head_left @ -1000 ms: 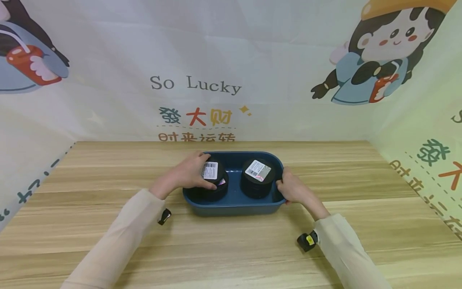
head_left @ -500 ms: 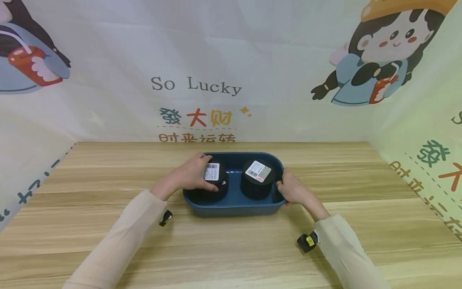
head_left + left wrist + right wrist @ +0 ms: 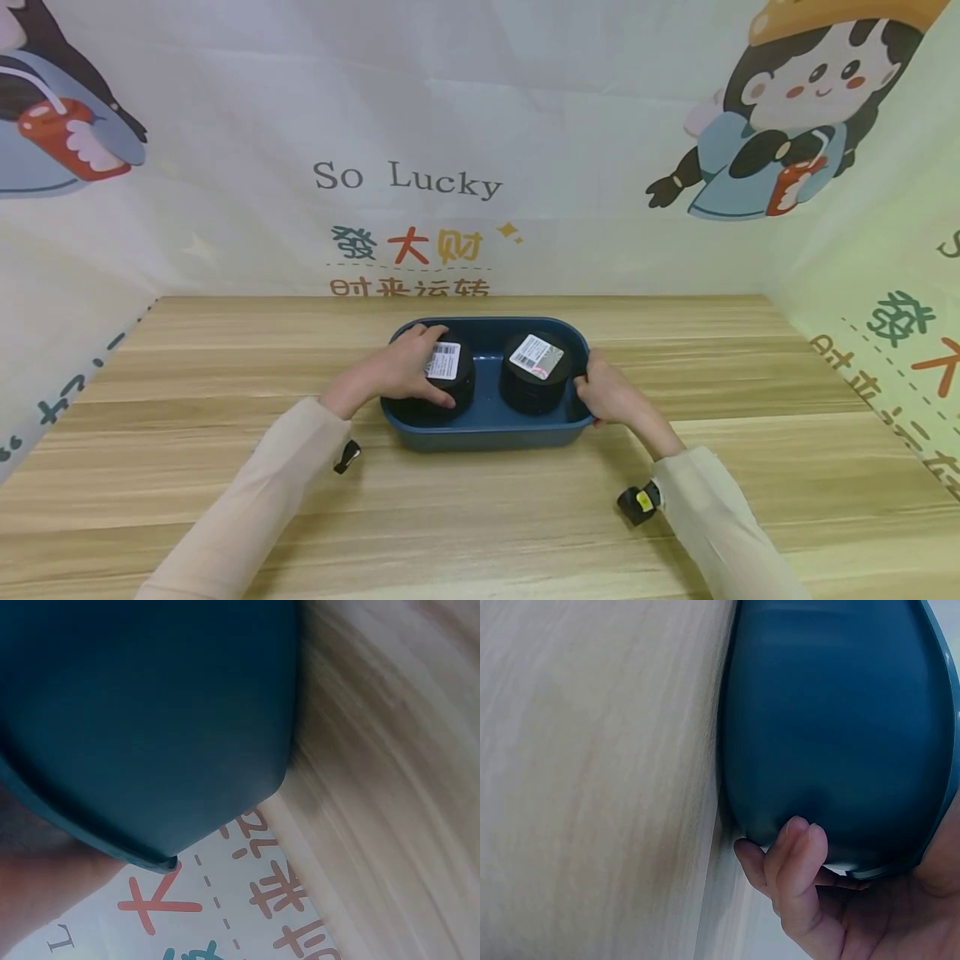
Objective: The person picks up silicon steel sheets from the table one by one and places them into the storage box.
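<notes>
A blue oval bin (image 3: pixel 491 437) stands on the table with two black, round, labelled stacks inside. My left hand (image 3: pixel 405 367) reaches over the bin's left end and grips the top black round container (image 3: pixel 459 385), thumb in front and fingers behind. The second black stack (image 3: pixel 534 393) sits to the right, its labelled top uncovered. My right hand (image 3: pixel 609 390) holds the bin's right end; in the right wrist view its fingers (image 3: pixel 801 859) curl against the outer wall. In the left wrist view the bin wall (image 3: pixel 150 735) hides the left fingers.
The bin rests on a wood-grain table (image 3: pixel 480 517). Behind it hangs a white printed cloth (image 3: pixel 562 250), which also lines both sides. Small black cameras (image 3: pixel 637 503) are worn at both wrists.
My left hand has shifted slightly right with the top container, which now sits squarely over the one beneath; the lower one's shiny sticker is covered. The right hand and bin stay put.
</notes>
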{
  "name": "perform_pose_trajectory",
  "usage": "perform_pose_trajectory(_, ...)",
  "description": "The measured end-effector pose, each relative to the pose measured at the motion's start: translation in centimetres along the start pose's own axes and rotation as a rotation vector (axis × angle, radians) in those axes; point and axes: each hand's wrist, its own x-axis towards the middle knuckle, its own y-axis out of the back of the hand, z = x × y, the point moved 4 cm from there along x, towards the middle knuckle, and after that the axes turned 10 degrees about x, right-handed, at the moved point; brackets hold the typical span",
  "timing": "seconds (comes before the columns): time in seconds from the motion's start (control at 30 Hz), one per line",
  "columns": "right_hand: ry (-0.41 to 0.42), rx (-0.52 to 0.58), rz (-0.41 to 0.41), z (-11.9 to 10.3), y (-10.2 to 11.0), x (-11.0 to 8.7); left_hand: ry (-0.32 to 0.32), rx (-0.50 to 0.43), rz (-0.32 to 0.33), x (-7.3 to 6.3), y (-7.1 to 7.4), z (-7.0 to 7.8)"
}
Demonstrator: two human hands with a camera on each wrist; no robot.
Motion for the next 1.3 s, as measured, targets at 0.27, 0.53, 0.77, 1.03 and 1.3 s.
perform_pose_trajectory(0.27, -0.008, 0.008, 0.0, -0.1, 0.0, 0.0, -0.03, 0.013, 0.021, 0.0, -0.3, 0.2)
perform_pose_trajectory(0.53, -0.012, 0.001, -0.01, -0.1, 0.0, 0.1, -0.048, 0.034, 0.032, -0.1, -0.4, 0.2)
perform_pose_trajectory(0.77, -0.012, -0.006, -0.007, -0.2, 0.0, 0.1, -0.057, 0.058, 0.061, -0.2, -0.8, 0.2)
perform_pose_trajectory(1.03, -0.016, 0.022, -0.005, -0.2, 0.0, 0.2, -0.083, 0.071, 0.12, -0.6, -0.8, 0.3)
perform_pose_trajectory(1.3, 0.013, 0.026, 0.068, 0.2, 0.2, 0.2, -0.095, 0.035, 0.182, -1.2, -0.5, 0.1)
